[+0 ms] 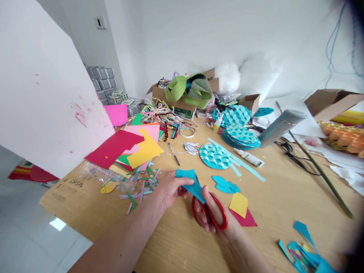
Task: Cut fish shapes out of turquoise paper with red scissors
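A piece of blue paper [186, 175] is pinched between the thumb and fingers of my left hand [170, 187]. Red-handled scissors [223, 216] sit in my right hand [209, 210], with thumb and fingers through the loops. Their blades are mostly hidden behind the blue paper, so I cannot tell whether they are cutting. Just beyond my hands lies a blue disc covered in wavy paper strips [215, 156]. Blue cut-out shapes [226, 184] rest to the right, above a yellow paper piece [239, 204] and a dark red one [246, 218]. A fish drawing [191, 148] lies farther back.
Coloured paper sheets [113, 148] and thin scraps [142, 189] cover the left side. A pen [173, 154], a glue bottle [251, 157], stacked blue discs [241, 137] and a leaning grey flask [281, 127] stand or lie beyond. Blue offcuts [307, 254] are at lower right.
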`<action>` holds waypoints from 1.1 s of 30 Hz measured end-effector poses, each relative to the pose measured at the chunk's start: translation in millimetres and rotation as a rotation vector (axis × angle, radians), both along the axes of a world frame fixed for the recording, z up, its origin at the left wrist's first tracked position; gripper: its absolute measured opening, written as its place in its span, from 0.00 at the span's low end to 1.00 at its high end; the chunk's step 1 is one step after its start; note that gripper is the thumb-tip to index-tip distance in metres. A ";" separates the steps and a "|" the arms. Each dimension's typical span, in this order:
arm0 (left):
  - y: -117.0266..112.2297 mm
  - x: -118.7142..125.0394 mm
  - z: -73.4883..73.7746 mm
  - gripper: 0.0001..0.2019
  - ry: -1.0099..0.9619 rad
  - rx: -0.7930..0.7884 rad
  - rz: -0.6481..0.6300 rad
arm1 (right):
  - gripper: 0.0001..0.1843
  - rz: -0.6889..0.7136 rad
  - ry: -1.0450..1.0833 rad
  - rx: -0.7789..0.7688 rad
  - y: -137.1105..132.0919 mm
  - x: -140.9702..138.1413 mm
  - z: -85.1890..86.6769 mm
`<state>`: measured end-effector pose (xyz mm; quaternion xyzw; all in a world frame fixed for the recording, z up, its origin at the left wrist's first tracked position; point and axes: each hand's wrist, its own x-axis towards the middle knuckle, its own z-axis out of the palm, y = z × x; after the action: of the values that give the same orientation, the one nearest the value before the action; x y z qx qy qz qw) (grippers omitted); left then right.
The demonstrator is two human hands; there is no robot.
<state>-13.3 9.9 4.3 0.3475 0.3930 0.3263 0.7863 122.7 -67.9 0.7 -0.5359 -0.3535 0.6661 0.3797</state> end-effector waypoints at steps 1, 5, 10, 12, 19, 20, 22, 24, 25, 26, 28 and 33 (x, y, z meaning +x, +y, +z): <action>0.0 0.0 0.3 0.15 -0.002 -0.007 -0.006 | 0.37 -0.003 0.003 -0.020 -0.1 0.0 0.5; -0.6 -0.3 1.8 0.15 -0.003 -0.047 -0.030 | 0.38 -0.004 0.012 -0.067 -0.7 0.3 4.9; -1.9 -0.1 3.7 0.14 -0.002 -0.087 -0.055 | 0.40 0.032 0.047 -0.089 0.1 1.6 7.3; -2.0 0.0 4.2 0.14 -0.005 -0.093 -0.067 | 0.40 0.030 0.063 -0.086 0.6 2.2 5.8; -1.2 -1.5 4.6 0.15 0.047 -0.030 -0.092 | 0.39 0.059 -0.050 -0.044 -1.1 4.3 6.5; -1.1 -1.7 4.5 0.15 0.055 -0.019 -0.083 | 0.38 0.060 -0.077 -0.019 -1.8 4.5 7.4; -1.0 -1.5 4.2 0.15 0.067 -0.006 -0.066 | 0.37 0.062 -0.127 0.018 -2.7 4.9 8.2; -1.0 -0.9 4.1 0.15 0.071 -0.002 -0.045 | 0.36 0.062 -0.157 0.034 -2.8 5.2 7.6; -1.0 -0.5 4.1 0.14 0.071 -0.001 -0.036 | 0.36 0.065 -0.162 0.037 -2.6 5.5 6.8; -1.0 -0.2 4.1 0.14 0.070 -0.002 -0.027 | 0.35 0.070 -0.160 0.038 -2.2 5.7 5.9; -1.1 0.2 4.1 0.13 0.061 -0.008 0.001 | 0.35 0.084 -0.143 0.041 -1.5 6.4 3.9; -0.9 -0.3 3.0 0.13 0.050 0.001 0.025 | 0.35 0.112 -0.148 0.075 -1.0 8.5 -0.3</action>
<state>-13.6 8.9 7.3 0.3509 0.4169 0.3275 0.7719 131.1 -69.0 0.4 -0.5484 -0.4347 0.6312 0.3346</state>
